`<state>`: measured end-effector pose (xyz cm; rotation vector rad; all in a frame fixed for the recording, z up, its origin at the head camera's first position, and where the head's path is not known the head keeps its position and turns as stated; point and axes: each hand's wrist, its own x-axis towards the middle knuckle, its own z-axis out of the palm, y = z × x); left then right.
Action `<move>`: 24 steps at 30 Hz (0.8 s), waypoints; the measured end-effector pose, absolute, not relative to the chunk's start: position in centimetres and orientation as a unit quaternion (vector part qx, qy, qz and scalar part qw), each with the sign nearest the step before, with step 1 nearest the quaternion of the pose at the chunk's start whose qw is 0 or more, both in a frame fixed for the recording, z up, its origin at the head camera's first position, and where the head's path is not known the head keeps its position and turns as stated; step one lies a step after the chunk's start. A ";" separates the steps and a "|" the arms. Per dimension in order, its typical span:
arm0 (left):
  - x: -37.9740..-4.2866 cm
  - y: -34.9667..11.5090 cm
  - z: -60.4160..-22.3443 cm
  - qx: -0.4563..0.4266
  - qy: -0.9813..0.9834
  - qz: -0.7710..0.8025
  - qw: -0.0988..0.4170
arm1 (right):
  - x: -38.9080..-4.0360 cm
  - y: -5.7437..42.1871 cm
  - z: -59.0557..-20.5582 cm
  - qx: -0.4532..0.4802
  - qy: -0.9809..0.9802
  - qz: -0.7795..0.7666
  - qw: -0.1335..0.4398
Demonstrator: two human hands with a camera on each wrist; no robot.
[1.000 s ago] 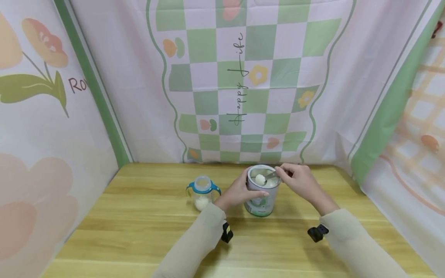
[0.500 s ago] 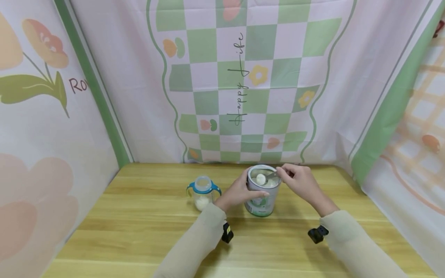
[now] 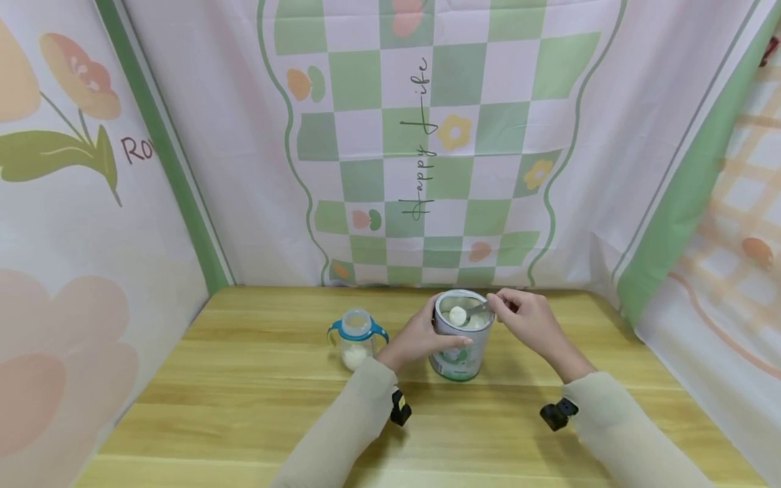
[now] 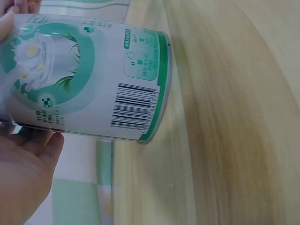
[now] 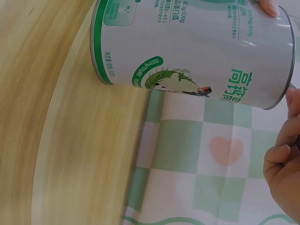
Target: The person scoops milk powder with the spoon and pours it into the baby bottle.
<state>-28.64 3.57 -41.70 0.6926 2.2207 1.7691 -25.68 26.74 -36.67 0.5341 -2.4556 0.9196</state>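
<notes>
A white and green milk powder tin (image 3: 460,356) stands uncovered on the table, with pale powder visible inside. My left hand (image 3: 421,337) grips its left side, thumb across the front; the left wrist view shows fingers (image 4: 49,147) wrapped about the printed wall. At the tin's right rim my right hand (image 3: 527,322) pinches the handle of a grey spoon (image 3: 476,310). The spoon's bowl, filled with white powder (image 3: 457,315), is within the mouth of the tin. In the right wrist view the curled right hand (image 5: 286,164) is beside the rim, the spoon mostly hidden there.
A clear baby bottle (image 3: 356,346) with blue handles and white powder at its bottom stands left of the tin, close to my left forearm. The wooden table (image 3: 244,407) meets a checkered cloth (image 3: 421,251) at its back edge.
The powder on the spoon looks flatter and rounder than the lumpy heap one second ago. My right hand has shifted very slightly to the right; the left keeps its grip on the tin.
</notes>
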 end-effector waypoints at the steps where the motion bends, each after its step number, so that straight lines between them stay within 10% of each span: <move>1: -28.6 3.6 -41.7 0.234 0.757 0.600 0.109 | -25.7 26.8 -36.7 0.191 -0.893 0.339 0.227; 24: -29.2 2.5 -41.1 0.296 0.766 0.562 0.097 | -25.4 27.2 -35.6 0.150 -0.887 0.389 0.201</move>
